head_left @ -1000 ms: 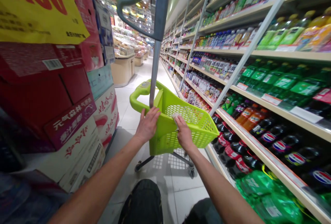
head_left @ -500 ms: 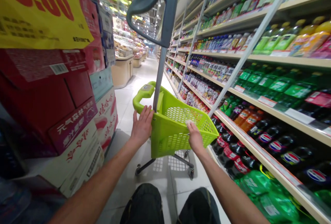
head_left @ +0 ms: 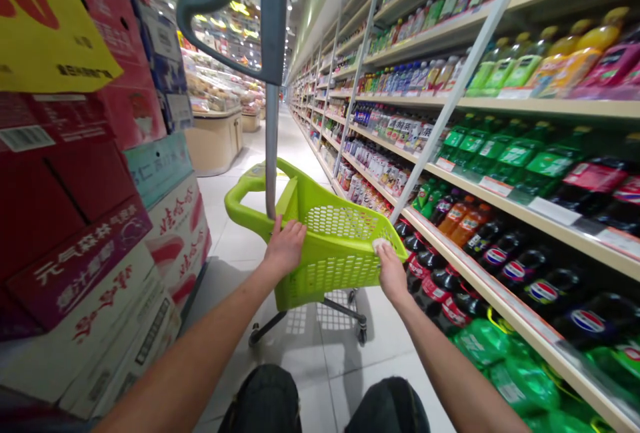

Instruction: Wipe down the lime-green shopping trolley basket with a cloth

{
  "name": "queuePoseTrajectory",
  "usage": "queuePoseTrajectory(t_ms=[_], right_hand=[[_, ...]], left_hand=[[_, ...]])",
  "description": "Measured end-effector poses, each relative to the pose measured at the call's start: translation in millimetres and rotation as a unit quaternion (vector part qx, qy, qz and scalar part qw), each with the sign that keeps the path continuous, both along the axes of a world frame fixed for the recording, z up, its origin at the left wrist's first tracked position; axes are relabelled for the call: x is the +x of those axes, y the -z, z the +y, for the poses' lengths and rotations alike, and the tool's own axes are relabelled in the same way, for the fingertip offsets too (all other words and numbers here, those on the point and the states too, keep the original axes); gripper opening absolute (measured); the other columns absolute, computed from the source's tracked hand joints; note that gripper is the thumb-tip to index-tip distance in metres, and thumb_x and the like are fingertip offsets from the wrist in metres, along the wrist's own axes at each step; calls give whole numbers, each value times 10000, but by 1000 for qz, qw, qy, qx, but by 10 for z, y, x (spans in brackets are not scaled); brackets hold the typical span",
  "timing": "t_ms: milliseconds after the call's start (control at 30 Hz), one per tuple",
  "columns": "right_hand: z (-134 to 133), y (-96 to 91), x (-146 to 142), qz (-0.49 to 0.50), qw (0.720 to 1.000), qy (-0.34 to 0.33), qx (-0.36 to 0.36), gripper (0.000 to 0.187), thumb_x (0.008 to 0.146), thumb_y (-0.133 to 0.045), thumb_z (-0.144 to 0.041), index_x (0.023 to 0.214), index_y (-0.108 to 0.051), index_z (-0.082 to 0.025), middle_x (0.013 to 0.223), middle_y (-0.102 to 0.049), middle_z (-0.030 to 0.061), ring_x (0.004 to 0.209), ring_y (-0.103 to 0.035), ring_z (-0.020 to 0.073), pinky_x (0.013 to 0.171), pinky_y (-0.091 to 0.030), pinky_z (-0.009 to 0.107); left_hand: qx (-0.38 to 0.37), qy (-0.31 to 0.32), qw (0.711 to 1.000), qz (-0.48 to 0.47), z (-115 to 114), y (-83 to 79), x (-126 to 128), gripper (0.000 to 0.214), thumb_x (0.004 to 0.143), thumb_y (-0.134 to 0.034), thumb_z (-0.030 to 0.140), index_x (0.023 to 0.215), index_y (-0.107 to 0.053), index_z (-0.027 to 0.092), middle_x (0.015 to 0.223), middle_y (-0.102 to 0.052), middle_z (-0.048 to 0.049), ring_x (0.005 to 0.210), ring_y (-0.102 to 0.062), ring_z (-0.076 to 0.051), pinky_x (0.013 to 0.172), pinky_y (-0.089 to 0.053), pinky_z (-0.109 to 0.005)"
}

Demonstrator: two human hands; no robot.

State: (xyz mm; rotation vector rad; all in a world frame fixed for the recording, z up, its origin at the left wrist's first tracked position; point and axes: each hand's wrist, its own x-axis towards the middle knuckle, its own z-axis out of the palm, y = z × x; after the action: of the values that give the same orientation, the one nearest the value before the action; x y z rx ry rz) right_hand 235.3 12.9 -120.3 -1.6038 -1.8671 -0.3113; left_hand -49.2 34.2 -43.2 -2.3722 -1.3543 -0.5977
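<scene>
Shelving [head_left: 525, 106] fills the right side, bottles on every visible level, its lower edge slanting back into the distance. Pale tiled floor [head_left: 225, 253] runs as a long lane from the person's knees far ahead, shelves along one side. Stacked cartons [head_left: 95, 180] wall in the left, yellow sign [head_left: 45, 26] over the top ones. Rounded counter [head_left: 215, 143] farther up that side narrows the lane.

Green cart [head_left: 290, 290] stands mid-floor on casters, between cartons and shelving. Strip of floor between it and the cartons; basket's far tip close to the lower bottles, contact can't be told. Knees [head_left: 265, 400] near side, tiles showing between them and the casters. Grey loop handle [head_left: 275, 33] rises on a metal pole, above both hands.

Left hand [head_left: 286, 243] rests on the near rim beside the pole, fingers laid out over the edge, thumb apart. Right hand [head_left: 393, 273] near the basket's tip, thumb and fingers pinching a small white wad [head_left: 381, 244] at the rim; cloth or paper, can't tell
</scene>
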Motion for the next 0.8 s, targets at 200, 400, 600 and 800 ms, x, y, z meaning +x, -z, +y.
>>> queuePoseTrajectory(t_ms=[200,400,600,800], right_hand=[[-43,139,3,-38,998,-59,4,574,711,-307,32,1219,-487,-167,1303,-448,71,1268,-296,158,1032,-298,369],[-291,234,685,31,993,114,5,586,666,-323,31,1201,-502,-126,1285,-460,110,1231,-361,202,1019,-319,399],[-264,238,232,5,1000,-16,1,642,646,-316,47,1235,-469,-157,1329,-416,57,1271,-289,155,1043,-287,351],[-410,277,657,43,995,84,18,593,647,-319,38,1168,-532,-151,1272,-475,96,1224,-373,177,1011,-328,375]], left_hand=[[-14,25,1000,-10,29,-36,-72,443,638,-455,129,1077,-510,155,1123,-568,-116,1111,-450,-252,1025,-145,-492],[-3,34,999,-20,35,-17,-130,416,642,-434,130,1046,-523,175,1111,-582,-107,1101,-461,-242,1011,-152,-490],[-6,39,999,-22,82,-53,-167,384,626,-441,141,991,-546,201,1057,-606,-84,1033,-502,-240,984,-205,-477],[-5,45,999,-31,36,-69,-181,367,632,-437,130,973,-562,182,1022,-615,-82,1011,-511,-236,985,-207,-466]])
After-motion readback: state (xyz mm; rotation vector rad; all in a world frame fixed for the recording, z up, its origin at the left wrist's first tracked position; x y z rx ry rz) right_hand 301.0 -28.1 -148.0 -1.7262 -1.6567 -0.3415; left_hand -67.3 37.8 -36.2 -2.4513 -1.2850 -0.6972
